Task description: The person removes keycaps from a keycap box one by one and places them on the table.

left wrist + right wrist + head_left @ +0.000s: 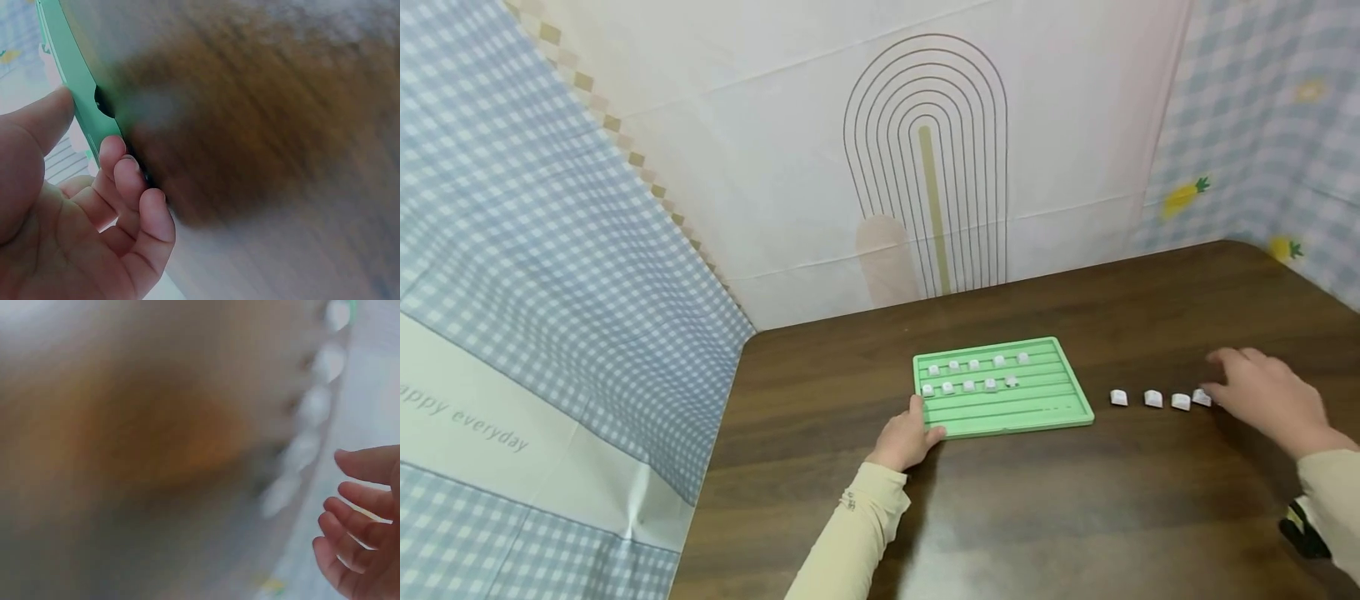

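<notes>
Left hand (pixel 901 437) pinching green tray (pixel 992 417) at its near left corner, tray mid-table (pixel 1037 508). 10 seated keycaps (pixel 968 386) on it, 2 rows. Right hand (pixel 1270 396) loosely spread by loose keycaps (pixel 1153 398), right of tray; contact unclear.

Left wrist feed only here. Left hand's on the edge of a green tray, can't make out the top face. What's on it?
Observer: Head view shows two rows of small white pieces on the green tray, five per row.
Operator: Any pieces off it?
Observer: Yes, a line of loose white pieces on the table, to the right of the tray.
Operator: Right hand holding one?
Observer: No piece visible in it, per the right wrist view. Head view puts it at the right end of that line.
</notes>
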Demonstrator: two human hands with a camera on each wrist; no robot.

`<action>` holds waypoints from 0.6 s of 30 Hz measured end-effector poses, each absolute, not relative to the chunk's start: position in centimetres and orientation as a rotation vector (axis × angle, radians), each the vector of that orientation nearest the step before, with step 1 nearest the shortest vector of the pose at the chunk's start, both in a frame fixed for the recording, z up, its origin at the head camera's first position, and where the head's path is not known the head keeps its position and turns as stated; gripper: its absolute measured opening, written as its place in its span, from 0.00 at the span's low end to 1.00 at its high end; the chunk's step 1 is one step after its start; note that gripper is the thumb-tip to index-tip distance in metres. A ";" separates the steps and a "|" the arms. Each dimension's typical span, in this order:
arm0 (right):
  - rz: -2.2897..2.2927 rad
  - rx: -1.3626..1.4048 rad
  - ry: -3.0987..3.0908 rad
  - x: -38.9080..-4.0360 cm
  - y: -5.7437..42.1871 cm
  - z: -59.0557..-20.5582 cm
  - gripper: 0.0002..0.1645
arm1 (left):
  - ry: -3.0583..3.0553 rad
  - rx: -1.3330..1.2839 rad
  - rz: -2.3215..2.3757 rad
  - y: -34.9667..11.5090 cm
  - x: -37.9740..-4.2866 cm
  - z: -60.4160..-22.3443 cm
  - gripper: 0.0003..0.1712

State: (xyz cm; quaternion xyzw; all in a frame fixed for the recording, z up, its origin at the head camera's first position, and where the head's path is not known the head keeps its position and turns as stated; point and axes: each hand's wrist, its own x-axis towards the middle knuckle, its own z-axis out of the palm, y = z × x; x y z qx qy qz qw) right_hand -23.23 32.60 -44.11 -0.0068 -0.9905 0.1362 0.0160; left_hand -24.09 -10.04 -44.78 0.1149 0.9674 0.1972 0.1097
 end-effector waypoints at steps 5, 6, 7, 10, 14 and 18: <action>0.451 0.359 -2.943 -25.8 25.3 -41.4 0.21 | 2.841 0.319 0.585 -10.4 -24.1 -44.5 0.34; 0.464 0.409 -2.935 -26.3 23.7 -41.2 0.20 | 2.838 0.317 0.586 -10.4 -24.1 -44.5 0.34; 0.480 0.453 -2.930 -26.8 22.1 -41.3 0.19 | 2.833 0.314 0.583 -10.3 -24.1 -44.5 0.35; 0.549 0.570 -2.950 -28.1 18.4 -42.1 0.17 | 2.824 0.314 0.578 -10.1 -24.0 -44.6 0.35; 0.602 0.688 -2.971 -29.1 15.7 -43.9 0.17 | 2.823 0.310 0.582 -9.7 -23.8 -44.7 0.35; 0.547 0.761 -2.944 -29.5 14.8 -45.1 0.14 | 2.837 0.313 0.577 -9.7 -23.8 -44.9 0.34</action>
